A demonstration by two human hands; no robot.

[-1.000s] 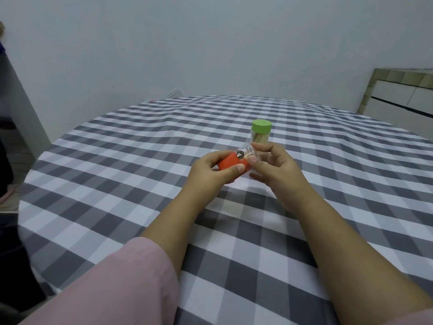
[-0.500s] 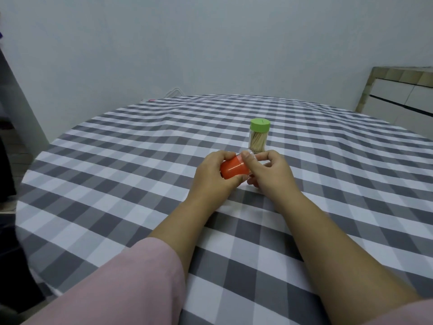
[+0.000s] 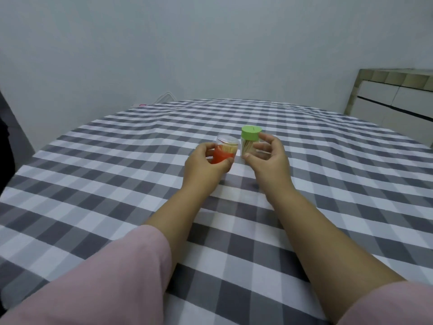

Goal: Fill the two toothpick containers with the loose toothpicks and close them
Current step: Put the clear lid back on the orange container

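My left hand (image 3: 205, 166) grips a clear toothpick container with an orange cap (image 3: 224, 154). It is held cap-down, clear base up, just above the checked tablecloth (image 3: 117, 174), with toothpicks showing inside. Right beside it stands the other container, closed with a green lid (image 3: 251, 139) and full of toothpicks. My right hand (image 3: 269, 160) is curled around that jar's right side with fingers apart; the index tip is by the lid and the thumb near the base. Whether they press on it I cannot tell. I see no loose toothpicks.
The round table carries a grey and white checked cloth. A white wall is close behind it, with a cable (image 3: 165, 97) at the far edge. A tiled counter with white drawers (image 3: 393, 99) stands at the right.
My right hand has let go of the orange-capped container and moved right to the green-lidded one. My left hand has turned the orange-capped container upright, cap down, and moved it forward.
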